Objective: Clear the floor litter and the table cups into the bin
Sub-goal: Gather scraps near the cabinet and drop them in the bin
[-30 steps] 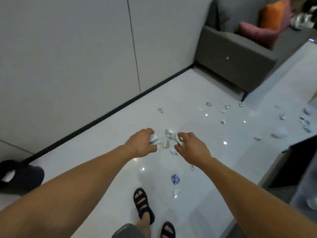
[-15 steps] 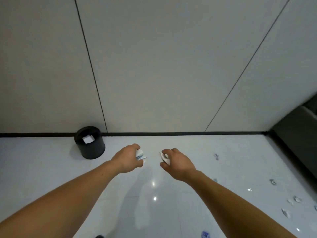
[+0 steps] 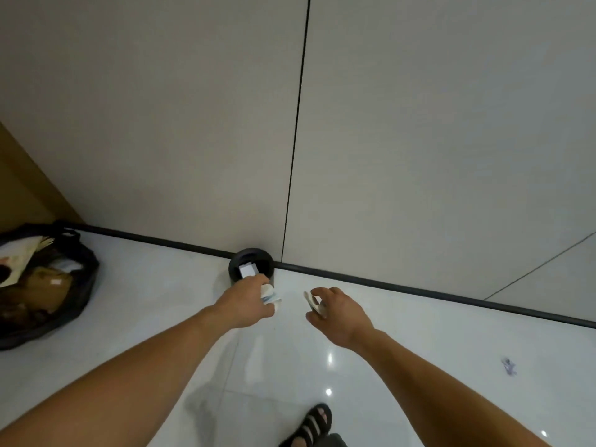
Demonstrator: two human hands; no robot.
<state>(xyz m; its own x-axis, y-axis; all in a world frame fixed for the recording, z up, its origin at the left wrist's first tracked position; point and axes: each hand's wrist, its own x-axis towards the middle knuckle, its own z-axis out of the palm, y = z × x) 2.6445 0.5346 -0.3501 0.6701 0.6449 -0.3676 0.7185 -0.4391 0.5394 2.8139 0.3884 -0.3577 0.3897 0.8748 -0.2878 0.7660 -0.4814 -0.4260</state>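
Note:
A small round black bin point(image 3: 238, 257) stands on the white floor against the wall, with a white scrap point(image 3: 249, 271) inside. My left hand point(image 3: 247, 301) is just in front of the bin's rim and grips a bunch of white and blue paper scraps point(image 3: 270, 295). My right hand point(image 3: 338, 312) is to the right of the bin, a little nearer to me, and pinches white paper scraps point(image 3: 312, 301). One crumpled scrap point(image 3: 509, 366) lies on the floor at the right.
A black rubbish bag point(image 3: 69, 304) full of brown paper and packaging sits on the floor at the left by a wooden panel point(image 3: 22, 188). A black skirting point(image 3: 419, 290) runs along the wall. My sandalled foot point(image 3: 314, 424) is at the bottom.
I have turned left and come closer to the bin. It now sits right in front of my left hand. Both hands still hold their scraps, and the rubbish bag has come into view.

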